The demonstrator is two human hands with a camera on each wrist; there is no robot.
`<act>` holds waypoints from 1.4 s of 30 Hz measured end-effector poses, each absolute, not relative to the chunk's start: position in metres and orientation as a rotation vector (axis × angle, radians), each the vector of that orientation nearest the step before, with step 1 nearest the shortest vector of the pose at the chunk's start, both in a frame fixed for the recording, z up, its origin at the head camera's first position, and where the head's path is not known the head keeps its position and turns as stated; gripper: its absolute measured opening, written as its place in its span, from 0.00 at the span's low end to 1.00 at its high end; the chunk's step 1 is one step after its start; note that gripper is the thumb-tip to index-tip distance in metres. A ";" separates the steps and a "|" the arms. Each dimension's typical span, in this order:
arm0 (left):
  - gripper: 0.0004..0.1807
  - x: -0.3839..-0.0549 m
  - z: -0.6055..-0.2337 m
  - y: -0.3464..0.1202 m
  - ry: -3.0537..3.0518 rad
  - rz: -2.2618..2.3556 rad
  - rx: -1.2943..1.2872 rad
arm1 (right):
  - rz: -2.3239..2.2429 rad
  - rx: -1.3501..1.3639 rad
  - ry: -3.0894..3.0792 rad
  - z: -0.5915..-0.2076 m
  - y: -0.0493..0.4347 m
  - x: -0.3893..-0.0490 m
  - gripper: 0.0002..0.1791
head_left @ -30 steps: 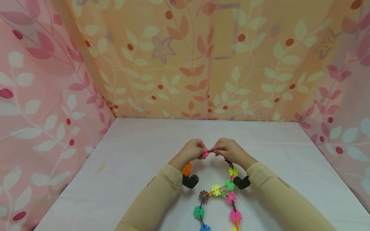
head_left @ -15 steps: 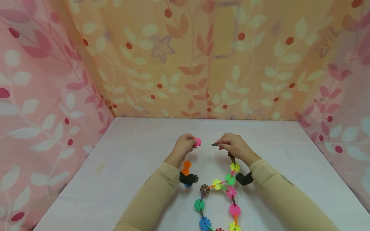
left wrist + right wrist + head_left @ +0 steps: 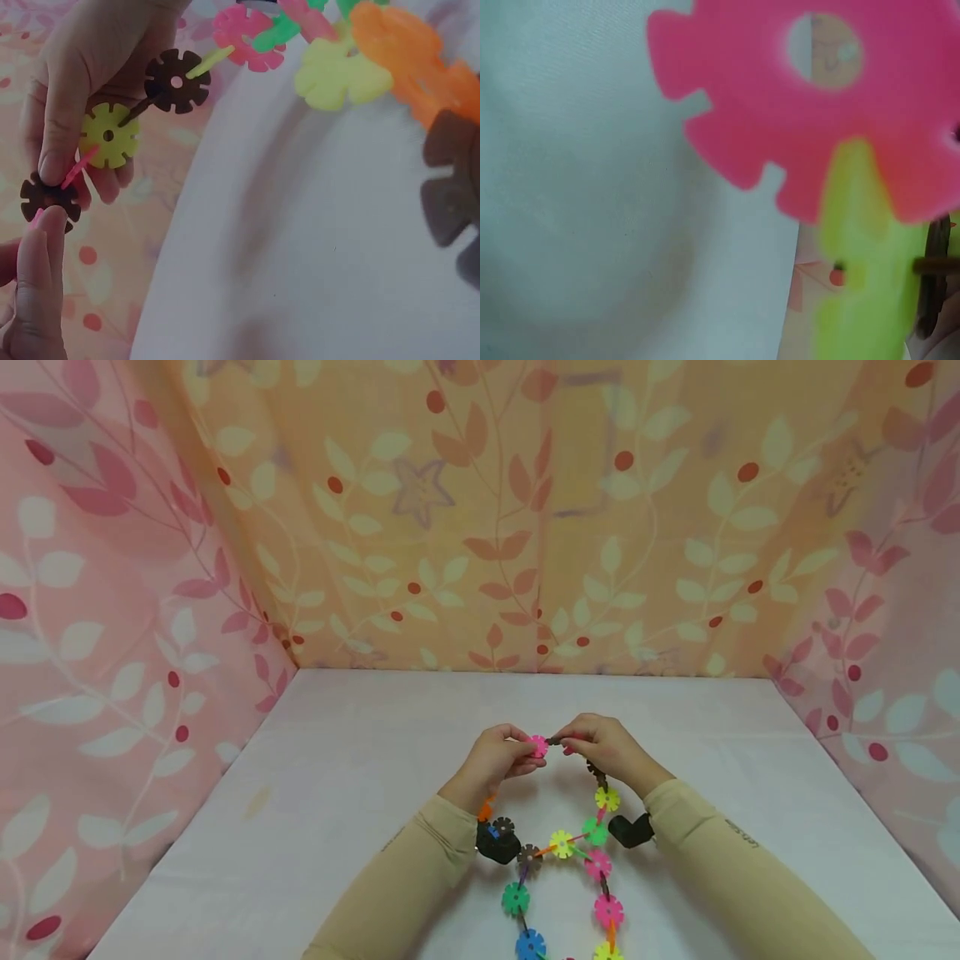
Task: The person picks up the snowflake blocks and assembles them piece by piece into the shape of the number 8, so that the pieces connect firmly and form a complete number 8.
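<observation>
My left hand (image 3: 498, 764) pinches a bright pink toothed snowflake disc (image 3: 538, 747) above the table. My right hand (image 3: 603, 747), opposite it, pinches a brown snowflake disc (image 3: 50, 199). The two discs meet edge to edge, between the fingertips of both hands. From the right hand hangs a linked chain with a yellow disc (image 3: 109, 136) and another brown one (image 3: 177, 81). Orange discs (image 3: 486, 808) hang below the left wrist, partly hidden. Filling the top of the right wrist view is a blurred pink disc (image 3: 742, 90) with a yellow one (image 3: 866, 292) slotted in edge-on.
A ring of joined discs lies nearer me on the white tabletop (image 3: 360, 718), including a green disc (image 3: 516, 899), a blue one (image 3: 530, 943) and a pink one (image 3: 608, 911). Leaf-patterned cloth (image 3: 487, 527) encloses the back and sides.
A second ago the pink and brown discs met; half a second ago my hands held them apart. Now my left hand has moved right, and the discs meet again.
</observation>
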State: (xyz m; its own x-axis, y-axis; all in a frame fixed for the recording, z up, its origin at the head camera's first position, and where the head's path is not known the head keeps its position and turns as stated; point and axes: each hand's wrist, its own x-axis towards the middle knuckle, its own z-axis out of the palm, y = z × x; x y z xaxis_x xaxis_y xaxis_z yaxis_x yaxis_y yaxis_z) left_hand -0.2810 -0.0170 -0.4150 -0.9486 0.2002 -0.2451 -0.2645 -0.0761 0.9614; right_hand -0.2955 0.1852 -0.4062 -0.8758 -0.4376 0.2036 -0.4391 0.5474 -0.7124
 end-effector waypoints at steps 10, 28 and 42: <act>0.05 -0.278 -0.410 -0.012 1.946 2.107 -0.070 | 1.263 0.836 -2.741 -0.400 0.184 -0.296 0.07; 0.07 -0.278 -0.412 -0.015 1.951 2.061 -0.018 | 1.298 0.987 -2.685 -0.400 0.183 -0.299 0.06; 0.03 -0.264 -0.433 -0.084 2.574 1.121 0.276 | 1.309 0.977 -2.754 -0.405 0.185 -0.298 0.03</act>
